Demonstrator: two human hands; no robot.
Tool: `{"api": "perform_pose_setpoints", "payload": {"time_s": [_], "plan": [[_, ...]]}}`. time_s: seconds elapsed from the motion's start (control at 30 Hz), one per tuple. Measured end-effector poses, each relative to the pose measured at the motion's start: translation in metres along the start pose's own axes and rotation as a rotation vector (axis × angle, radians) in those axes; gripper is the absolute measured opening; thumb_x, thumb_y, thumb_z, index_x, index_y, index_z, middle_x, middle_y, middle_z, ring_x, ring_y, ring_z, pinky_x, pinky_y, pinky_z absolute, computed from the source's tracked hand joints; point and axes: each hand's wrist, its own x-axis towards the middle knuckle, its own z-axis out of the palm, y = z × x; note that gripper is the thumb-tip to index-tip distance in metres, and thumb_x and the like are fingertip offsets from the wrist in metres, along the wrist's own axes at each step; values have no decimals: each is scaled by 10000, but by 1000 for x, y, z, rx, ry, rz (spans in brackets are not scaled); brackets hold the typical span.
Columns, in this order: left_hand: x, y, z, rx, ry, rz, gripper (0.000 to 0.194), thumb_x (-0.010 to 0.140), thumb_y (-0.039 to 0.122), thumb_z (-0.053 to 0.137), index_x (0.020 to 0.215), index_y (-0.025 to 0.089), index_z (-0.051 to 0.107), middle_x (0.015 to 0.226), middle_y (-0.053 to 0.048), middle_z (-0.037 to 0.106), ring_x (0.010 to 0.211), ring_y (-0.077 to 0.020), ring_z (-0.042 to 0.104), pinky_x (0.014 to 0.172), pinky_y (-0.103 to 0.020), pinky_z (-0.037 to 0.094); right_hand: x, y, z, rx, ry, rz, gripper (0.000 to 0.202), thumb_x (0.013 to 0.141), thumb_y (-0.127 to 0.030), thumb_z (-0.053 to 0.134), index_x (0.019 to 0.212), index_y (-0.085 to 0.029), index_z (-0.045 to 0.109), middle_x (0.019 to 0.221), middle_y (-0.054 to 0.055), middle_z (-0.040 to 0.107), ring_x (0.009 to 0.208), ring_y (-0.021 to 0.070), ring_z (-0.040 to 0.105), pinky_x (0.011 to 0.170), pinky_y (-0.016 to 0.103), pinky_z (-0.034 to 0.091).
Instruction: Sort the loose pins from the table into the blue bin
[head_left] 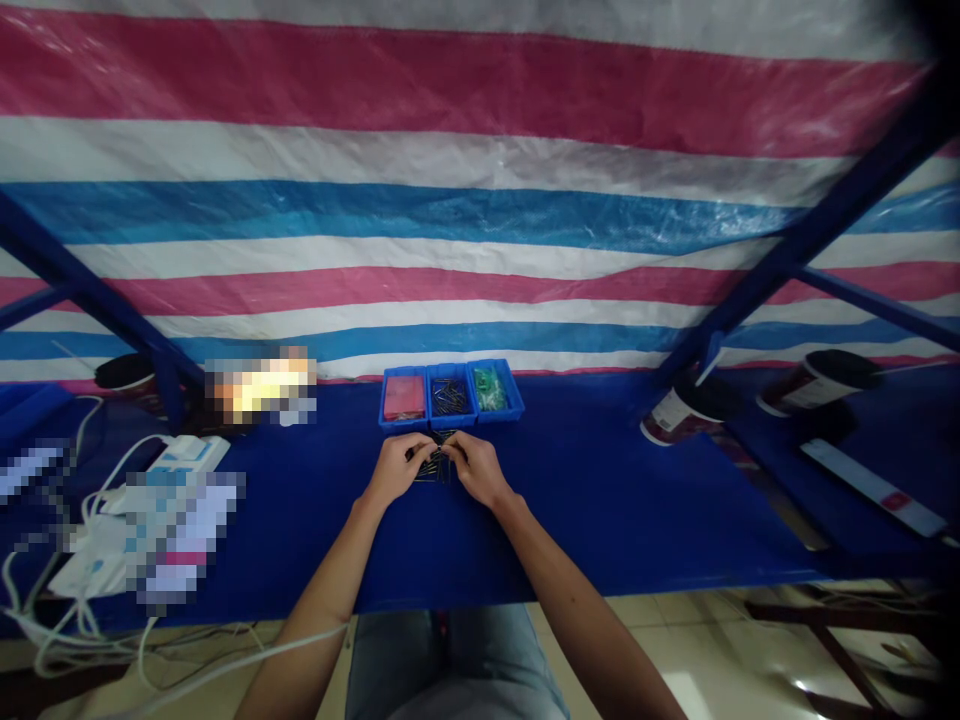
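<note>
My left hand (403, 466) and my right hand (477, 466) meet over the blue table, thumbs and fingers pinched close together. Whatever sits between the fingertips is too small to make out. Beneath and between the hands lies a loose pile of thin, dark, screw-like pieces (429, 470), partly covered by the fingers. Just beyond stand three joined blue bins. The left bin (383, 408) holds a pink-red block or card, the middle bin (452, 421) similar dark thin pieces, and the right bin (517, 400) small green pieces.
A white power strip (196, 450) and white cables (82, 620) lie at left, beside a blurred-out flat item (196, 530). Dark paper tubs (679, 412) stand at right, near a pale flat bar (874, 488). Blue frame posts (750, 270) and a striped sheet (465, 220) close off the back.
</note>
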Motion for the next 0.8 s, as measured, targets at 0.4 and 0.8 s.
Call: {"api": "perform_pose_setpoints", "payload": {"time_s": [0.4, 0.8], "plan": [[0, 0, 1, -4, 20, 6, 258, 927, 333, 594, 782, 157, 714, 646, -10, 675, 569, -122, 565, 596, -224, 418, 1, 2, 0, -168, 17, 20, 415, 1049, -357, 375, 675, -206, 473, 577, -24, 495, 512, 122, 457, 556, 249, 291], [-3, -6, -7, -135, 238, -126, 290, 921, 401, 591, 844, 147, 710, 582, 10, 596, 517, -105, 506, 537, -214, 392, 13, -5, -20, 19, 255, 17, 249, 1002, -355, 483, 966, -197, 671, 853, 59, 659, 710, 172, 593, 678, 269, 457]]}}
